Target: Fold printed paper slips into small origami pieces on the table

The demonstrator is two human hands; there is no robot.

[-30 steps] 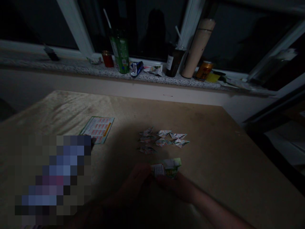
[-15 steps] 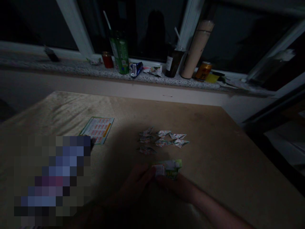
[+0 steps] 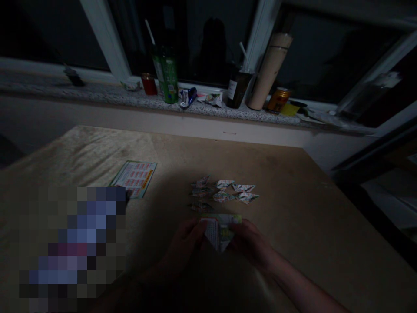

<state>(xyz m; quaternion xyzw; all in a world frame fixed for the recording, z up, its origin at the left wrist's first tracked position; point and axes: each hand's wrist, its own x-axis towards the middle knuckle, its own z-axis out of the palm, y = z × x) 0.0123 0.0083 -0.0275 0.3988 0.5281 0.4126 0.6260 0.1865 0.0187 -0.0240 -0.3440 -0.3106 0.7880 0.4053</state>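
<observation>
A partly folded sheet of printed paper (image 3: 215, 232), white and green, is stretched between my two hands low in the middle of the view. Its lower edge comes to a point. My left hand (image 3: 189, 237) pinches the left side, and my right hand (image 3: 249, 237) grips the right side. Just beyond it, several small folded paper pieces (image 3: 223, 197) with pointed ends lie in short rows on the table. Dim light hides most of my fingertips.
A flat printed sheet (image 3: 138, 176) lies at the left of the tabletop (image 3: 283, 174), by a pixelated patch. Along the granite windowsill (image 3: 107, 96) stand a green cup (image 3: 169, 76), a red jar (image 3: 149, 84), a dark cup (image 3: 237, 89), a tall pinkish flask (image 3: 270, 71) and an orange can (image 3: 278, 101).
My right hand has moved from the paper's lower edge to its right side. The paper now shows a pointed lower edge between both hands. The pieces on the table have stayed put.
</observation>
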